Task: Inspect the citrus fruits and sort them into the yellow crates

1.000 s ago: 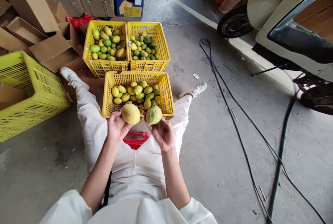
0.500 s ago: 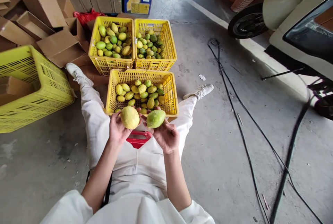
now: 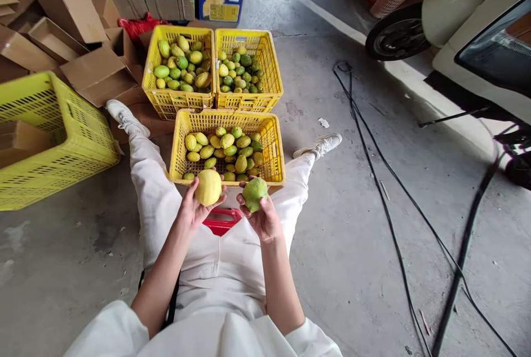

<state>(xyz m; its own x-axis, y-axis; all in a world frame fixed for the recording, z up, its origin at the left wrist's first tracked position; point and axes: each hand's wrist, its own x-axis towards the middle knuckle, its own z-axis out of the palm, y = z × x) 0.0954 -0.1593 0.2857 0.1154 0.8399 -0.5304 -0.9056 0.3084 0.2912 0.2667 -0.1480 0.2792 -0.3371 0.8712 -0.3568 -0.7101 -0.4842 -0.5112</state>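
Note:
My left hand (image 3: 194,209) is closed around a yellow lemon (image 3: 208,187), its fingers under and beside the fruit. A green lemon (image 3: 254,193) sits in my right hand (image 3: 265,221), the thumb pressed on its near side. Both hands are above the near edge of a yellow plastic crate (image 3: 281,163) that stands between my legs. Yellow and green lemons (image 3: 230,151) lie loose inside that crate. Beyond it, two more yellow crates stand side by side, a left one (image 3: 178,100) and a right one (image 3: 249,104), both with mixed lemons.
A red plastic piece (image 3: 222,223) shows between my thighs. At left are a large yellow-green crate (image 3: 78,141) and flattened or open cardboard boxes (image 3: 93,72). Black cables (image 3: 381,180) run across the floor at right, near a parked vehicle (image 3: 468,36). A blue box (image 3: 219,0) stands behind.
My right hand has moved slightly right, away from the left, and turned the green lemon so one end faces me. The yellow lemon has also been turned a little in my left hand.

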